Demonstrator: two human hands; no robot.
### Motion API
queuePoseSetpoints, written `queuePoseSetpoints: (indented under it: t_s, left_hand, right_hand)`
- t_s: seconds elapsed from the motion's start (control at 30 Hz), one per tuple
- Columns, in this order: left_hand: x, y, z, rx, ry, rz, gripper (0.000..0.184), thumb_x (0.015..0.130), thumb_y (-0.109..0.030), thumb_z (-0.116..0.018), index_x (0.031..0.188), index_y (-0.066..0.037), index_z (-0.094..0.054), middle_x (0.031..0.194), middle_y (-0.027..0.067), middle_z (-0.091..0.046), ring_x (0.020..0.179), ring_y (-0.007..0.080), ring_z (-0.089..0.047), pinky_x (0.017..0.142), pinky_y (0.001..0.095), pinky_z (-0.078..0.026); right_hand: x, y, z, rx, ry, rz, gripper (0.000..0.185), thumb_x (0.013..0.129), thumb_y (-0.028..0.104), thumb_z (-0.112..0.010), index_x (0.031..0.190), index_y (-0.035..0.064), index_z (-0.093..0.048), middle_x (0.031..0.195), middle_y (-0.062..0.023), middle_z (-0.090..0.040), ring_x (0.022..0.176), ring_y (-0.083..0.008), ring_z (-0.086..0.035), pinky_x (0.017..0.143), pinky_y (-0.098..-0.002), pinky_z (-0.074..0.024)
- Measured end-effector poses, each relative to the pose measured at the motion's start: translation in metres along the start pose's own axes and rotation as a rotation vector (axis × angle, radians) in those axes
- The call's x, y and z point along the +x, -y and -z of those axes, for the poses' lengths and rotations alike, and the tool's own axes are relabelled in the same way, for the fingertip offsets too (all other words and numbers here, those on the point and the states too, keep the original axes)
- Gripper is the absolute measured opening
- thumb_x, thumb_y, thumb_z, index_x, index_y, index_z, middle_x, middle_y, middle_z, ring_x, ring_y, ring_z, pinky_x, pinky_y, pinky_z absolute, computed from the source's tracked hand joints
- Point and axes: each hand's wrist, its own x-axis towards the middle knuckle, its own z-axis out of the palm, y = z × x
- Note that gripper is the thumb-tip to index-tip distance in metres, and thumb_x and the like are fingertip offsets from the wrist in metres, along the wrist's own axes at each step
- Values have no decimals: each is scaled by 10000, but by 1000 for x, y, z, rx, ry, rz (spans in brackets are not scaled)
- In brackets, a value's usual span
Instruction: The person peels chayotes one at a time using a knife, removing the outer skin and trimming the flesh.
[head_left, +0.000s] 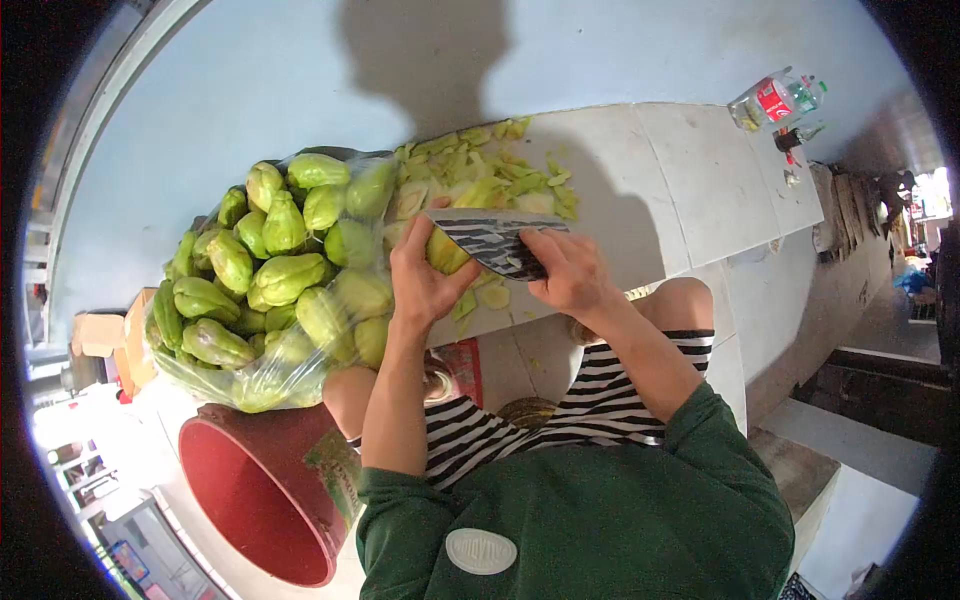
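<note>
Left hand (425, 278) had fingers curled round a green chayote (444, 253) above the worktop (690, 190), long axis unclear; right hand (572, 270), fingers closed on a broad blade (488, 240), held it slanting against the chayote.

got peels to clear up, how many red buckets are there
1: the red bucket, at lower left in the picture, beside the plastic bag of green fruit. Another could be hidden behind the bag.

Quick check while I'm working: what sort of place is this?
Probably a home or small food-prep area, judging by the heaped green chayotes, the peelings scattered on a tiled ledge, and the red bucket beside it.
</note>
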Motion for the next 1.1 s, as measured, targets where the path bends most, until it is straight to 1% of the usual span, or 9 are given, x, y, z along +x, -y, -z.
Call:
queuePoseSetpoints:
  t_s: [0.43,0.57,0.6,0.7,0.87,0.97,1.0,1.07,1.1]
  left_hand:
    - [-1,4,-1,38,-10,-77,653,574,-121,-771,1184,-2,-571,1111,196,-618,1008,355,-614,877,386,-487]
    - [-4,-1,9,59,-25,-71,669,578,-132,-789,1193,8,-567,1106,195,-624,998,332,-622,884,372,-484]
    - [7,0,15,-68,-16,-70,693,590,-118,-796,1221,21,-545,1103,162,-628,1021,276,-609,902,355,-471]
    - [0,9,11,-257,-27,21,713,630,-104,-776,1275,31,-503,1103,122,-611,1062,187,-569,910,319,-457]
    - [-12,33,5,-964,6,651,619,847,-220,-658,1374,0,-419,1264,143,-551,1138,236,-546,958,361,-453]
    - [-7,16,3,-1510,-239,395,604,920,-308,-569,1426,-65,-345,1332,126,-486,1162,281,-525,948,438,-474]
    - [-11,15,3,-1501,-242,404,604,920,-308,-569,1426,-65,-345,1332,126,-486,1162,281,-525,948,438,-474]
    - [-13,18,-2,-1669,132,622,574,946,-452,-480,1400,-125,-353,1310,136,-492,1098,365,-556,941,546,-466]
    - [-14,19,-8,-1670,113,614,574,946,-452,-480,1400,-125,-353,1310,136,-492,1098,365,-556,941,546,-466]
  right_hand:
    - [3,3,7,32,-32,-10,456,646,92,-667,1096,53,-604,925,-130,-668,762,-306,-658,643,-402,-514]
    - [-10,-24,-11,123,126,-319,257,777,103,-641,1027,84,-585,819,-154,-651,704,-337,-643,608,-418,-501]
    - [8,-31,-10,166,110,-423,188,820,104,-626,1001,87,-579,774,-161,-641,667,-345,-635,584,-418,-497]
    - [6,-21,-4,147,-34,-309,86,878,107,-599,951,66,-577,676,-125,-610,547,-300,-606,519,-377,-482]
    - [7,-15,-5,255,-228,-203,57,886,95,-612,894,46,-583,610,-81,-560,467,-219,-554,468,-311,-446]
    - [12,-16,-3,258,-259,-180,65,879,89,-629,878,39,-587,591,-81,-545,450,-205,-538,459,-303,-433]
    - [8,-12,-3,252,-249,-211,66,872,83,-636,878,37,-589,586,-87,-545,445,-211,-537,455,-308,-430]
    - [7,-13,-6,256,-226,-226,77,874,91,-637,880,32,-589,583,-94,-548,443,-216,-535,455,-312,-431]
    - [7,-13,-8,257,-201,-251,87,876,99,-638,883,28,-588,579,-101,-551,441,-220,-534,455,-316,-431]
